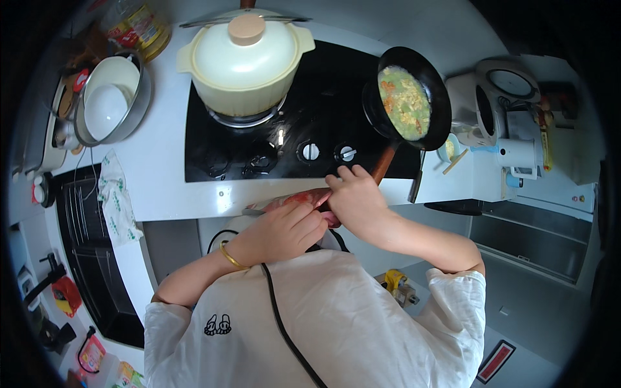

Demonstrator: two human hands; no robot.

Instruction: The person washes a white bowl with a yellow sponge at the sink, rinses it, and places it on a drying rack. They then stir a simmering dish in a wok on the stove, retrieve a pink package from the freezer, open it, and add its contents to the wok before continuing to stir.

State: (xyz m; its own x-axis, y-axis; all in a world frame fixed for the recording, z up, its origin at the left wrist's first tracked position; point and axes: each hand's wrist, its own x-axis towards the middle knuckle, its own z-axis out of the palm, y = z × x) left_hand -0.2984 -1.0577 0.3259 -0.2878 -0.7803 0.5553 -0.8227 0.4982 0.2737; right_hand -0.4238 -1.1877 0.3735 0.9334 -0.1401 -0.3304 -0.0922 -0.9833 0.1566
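My left hand [276, 235], with a gold bangle at the wrist, holds a red-and-pink printed packet [296, 199] low in front of the counter's edge. The fingers of my right hand [359, 203] pinch the packet's right end; its contents are hidden. Just beyond my right hand is the wooden handle [384, 162] of a black wok [439, 111]. Soupy food [405, 104] in green, yellow and orange lies in the tilted wok, at the right of the black glass hob [325, 111].
A lidded cream casserole [242, 72] stands on the left burner. Nested bowls [109, 102] and an oil bottle [145, 34] are left of it. A patterned cloth [116, 199] hangs by the black sink [97, 262]. Rightward are a small bowl [449, 148] and an open-lidded appliance [473, 106].
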